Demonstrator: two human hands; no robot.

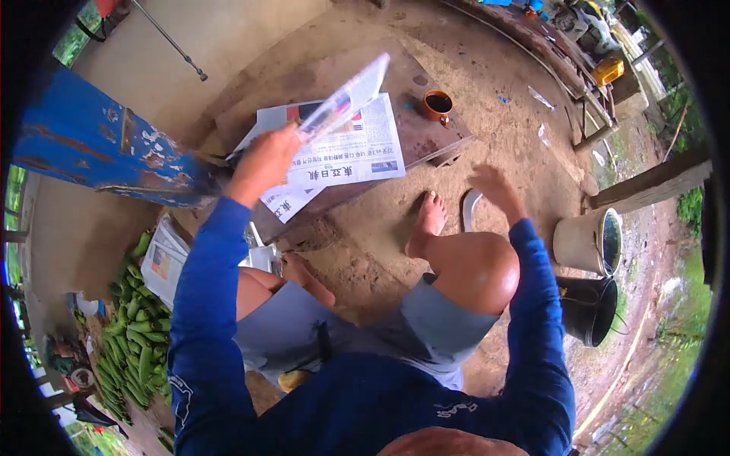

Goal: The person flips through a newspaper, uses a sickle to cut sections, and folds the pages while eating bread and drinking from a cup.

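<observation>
My left hand (pixel 266 163) is closed on a folded newspaper (pixel 346 99), raised and tilted over the low table. Under it, spread newspaper sheets (pixel 361 152) with printed text lie on the tabletop, a corner hanging past the near edge. My right hand (pixel 498 190) is off the table's right side, slightly blurred, its fingers stretched out and apart. Just beside that hand, a curved pale strip (pixel 469 210) shows near my bare foot (pixel 432 220). An orange-brown cup (pixel 436 106) of dark liquid stands on the table (pixel 426 148) near its right corner.
Long green vegetables (pixel 137 338) are heaped at the left, beside more newspaper (pixel 163 258). A worn blue post (pixel 99 144) rises left of the table. A white bucket (pixel 582 239) and a black bucket (pixel 589 308) stand at the right. A wooden bench (pixel 563 64) is farther back.
</observation>
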